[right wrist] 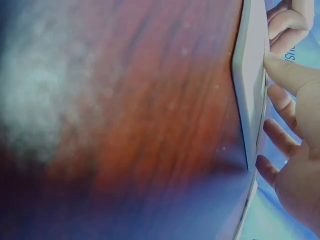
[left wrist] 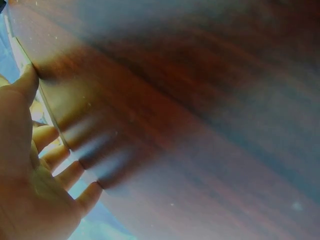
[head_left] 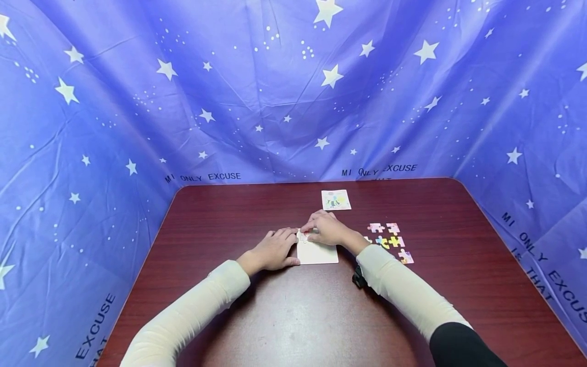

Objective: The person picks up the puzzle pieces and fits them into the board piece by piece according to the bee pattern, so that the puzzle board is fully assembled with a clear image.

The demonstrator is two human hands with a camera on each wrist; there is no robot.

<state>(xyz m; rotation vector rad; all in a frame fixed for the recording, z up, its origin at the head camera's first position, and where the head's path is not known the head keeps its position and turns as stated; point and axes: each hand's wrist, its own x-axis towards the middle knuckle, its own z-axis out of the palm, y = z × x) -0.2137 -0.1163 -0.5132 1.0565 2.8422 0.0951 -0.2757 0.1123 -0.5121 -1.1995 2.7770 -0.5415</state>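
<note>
The white board (head_left: 318, 255) lies flat on the dark red surface (head_left: 220, 214), between the hands. The left hand (head_left: 275, 250), fingers spread, rests along its left edge. The right hand (head_left: 327, 228) reaches over its far part; whether its fingers pinch a piece cannot be told. Loose puzzle pieces (head_left: 395, 241) lie to the right; a picture card (head_left: 336, 200) lies beyond.
</note>
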